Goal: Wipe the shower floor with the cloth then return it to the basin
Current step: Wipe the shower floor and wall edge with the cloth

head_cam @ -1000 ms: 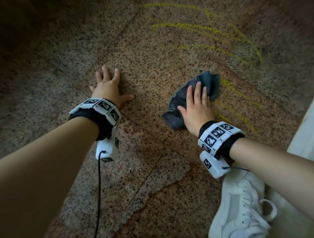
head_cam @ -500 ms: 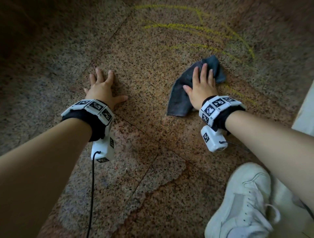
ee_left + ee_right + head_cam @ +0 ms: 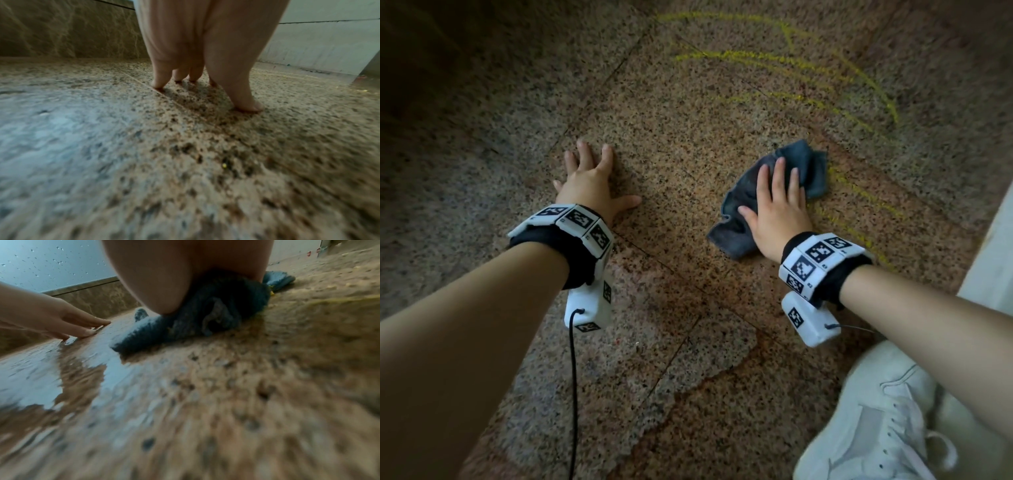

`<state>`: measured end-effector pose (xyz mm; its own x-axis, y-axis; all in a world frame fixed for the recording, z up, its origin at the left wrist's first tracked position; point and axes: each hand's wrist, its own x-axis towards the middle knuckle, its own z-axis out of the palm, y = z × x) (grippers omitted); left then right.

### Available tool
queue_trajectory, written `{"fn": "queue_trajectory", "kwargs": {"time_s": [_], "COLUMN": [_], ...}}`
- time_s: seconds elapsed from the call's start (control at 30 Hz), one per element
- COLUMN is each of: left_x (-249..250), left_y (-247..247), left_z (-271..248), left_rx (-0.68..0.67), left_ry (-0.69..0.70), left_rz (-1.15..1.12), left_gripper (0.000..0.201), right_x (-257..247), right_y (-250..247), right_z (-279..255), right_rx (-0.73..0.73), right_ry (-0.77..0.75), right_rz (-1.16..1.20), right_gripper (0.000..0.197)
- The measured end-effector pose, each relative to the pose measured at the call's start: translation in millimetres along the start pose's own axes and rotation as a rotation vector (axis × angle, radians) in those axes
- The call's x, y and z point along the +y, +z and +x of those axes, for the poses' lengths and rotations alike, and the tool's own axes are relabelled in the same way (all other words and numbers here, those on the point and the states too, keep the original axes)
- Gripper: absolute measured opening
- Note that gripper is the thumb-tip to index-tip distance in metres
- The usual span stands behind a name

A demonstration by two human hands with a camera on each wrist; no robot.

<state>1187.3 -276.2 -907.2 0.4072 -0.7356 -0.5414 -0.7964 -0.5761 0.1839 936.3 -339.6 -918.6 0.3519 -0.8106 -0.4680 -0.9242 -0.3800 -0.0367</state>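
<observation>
Two hands are down on the speckled stone shower floor [image 3: 688, 113], and we take them from left to right. Our left hand [image 3: 589, 186] lies spread and flat, its fingers [image 3: 160, 76] straight with the tips touching the stone beside a tile joint; it holds nothing. Well apart from it, our right hand [image 3: 779, 209] presses palm-down on the dark blue cloth [image 3: 743, 205], fingers straight and together on top of the fabric, not curled round it. The cloth is crumpled on the floor, bunched under the palm, with folds sticking out left of and beyond the hand. Yellow streaks [image 3: 784, 61] arc across the floor beyond the cloth. At the lower right sits our white shoe [image 3: 876, 428]. We see a wet sheen on the floor in the right wrist view.
</observation>
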Motion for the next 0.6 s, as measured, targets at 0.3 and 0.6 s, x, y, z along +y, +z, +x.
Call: {"fn": "queue_trajectory", "kwargs": {"time_s": [0.3, 0.6], "left_x": [0, 17], "left_y": [0, -30], "left_z": [2, -1], "left_rx": [-0.004, 0.012], "left_ry": [-0.022, -0.068], "left_rz": [-0.012, 0.009], "left_gripper": [0.096, 0.089], "right_x": [2, 6], "right_y": [-23, -52], "right_z": [50, 102], "right_rx": [0.039, 0.008], "right_ry": [-0.003, -0.076], "right_rz": [0.031, 0.022], "right_gripper": [0.073, 0.078]}}
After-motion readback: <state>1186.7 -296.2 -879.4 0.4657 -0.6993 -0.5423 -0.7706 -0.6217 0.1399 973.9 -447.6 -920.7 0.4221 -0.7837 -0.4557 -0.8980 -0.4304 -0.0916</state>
